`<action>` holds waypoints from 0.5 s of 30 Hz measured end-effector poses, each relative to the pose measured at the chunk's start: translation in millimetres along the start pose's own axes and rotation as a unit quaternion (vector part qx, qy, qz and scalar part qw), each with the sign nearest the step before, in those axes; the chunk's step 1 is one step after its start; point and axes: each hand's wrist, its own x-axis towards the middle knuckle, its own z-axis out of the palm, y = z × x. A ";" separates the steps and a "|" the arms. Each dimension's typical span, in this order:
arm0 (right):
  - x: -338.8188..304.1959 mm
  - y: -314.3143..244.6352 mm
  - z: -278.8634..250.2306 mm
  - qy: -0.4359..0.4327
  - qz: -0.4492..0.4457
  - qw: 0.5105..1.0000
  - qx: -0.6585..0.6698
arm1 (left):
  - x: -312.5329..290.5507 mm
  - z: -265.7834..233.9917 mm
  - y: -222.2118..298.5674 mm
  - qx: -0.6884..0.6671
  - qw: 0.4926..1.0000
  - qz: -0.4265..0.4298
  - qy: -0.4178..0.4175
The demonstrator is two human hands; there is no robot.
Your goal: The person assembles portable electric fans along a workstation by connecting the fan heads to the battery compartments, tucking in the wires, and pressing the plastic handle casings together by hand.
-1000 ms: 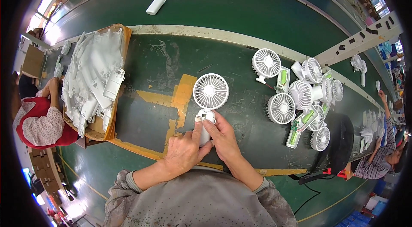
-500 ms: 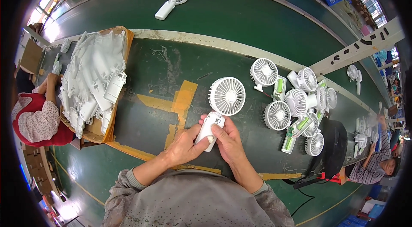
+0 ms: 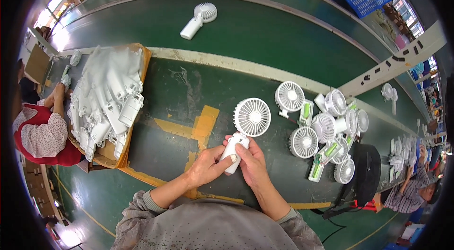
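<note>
Between my two hands is a white handheld fan, its round grille pointing away from me and its handle toward me. My left hand wraps the handle's left side, thumb laid along it. From the right, my right hand grips the same handle, its thumb pressing near the top below the grille. On the right of the bench lie several white fans, some with handles uncovered that show green cells. To the left, a cardboard box is heaped with white plastic handle shells.
Beyond the bench runs a green conveyor with a finished-looking white fan on it. A black bag sits at the bench's right edge. A white post rises at right. Co-workers sit left and right.
The view has tilted, so the bench sits lower in the picture. My hands keep their hold on the fan handle; the thumbs have shifted little. The conveyor's fan has moved slightly right.
</note>
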 end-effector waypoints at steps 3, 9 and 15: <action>5.8 1.2 -6.6 0.014 -0.024 0.999 -0.040 | 25.5 -8.9 -8.0 -0.209 0.973 -0.069 -0.065; 11.7 -16.7 -19.2 0.107 -0.206 0.939 -0.256 | 128.3 -53.1 34.0 0.214 0.921 0.233 0.227; 18.2 -30.3 -23.2 0.143 -0.251 0.895 -0.339 | 274.3 -56.0 18.1 0.532 0.726 0.159 0.407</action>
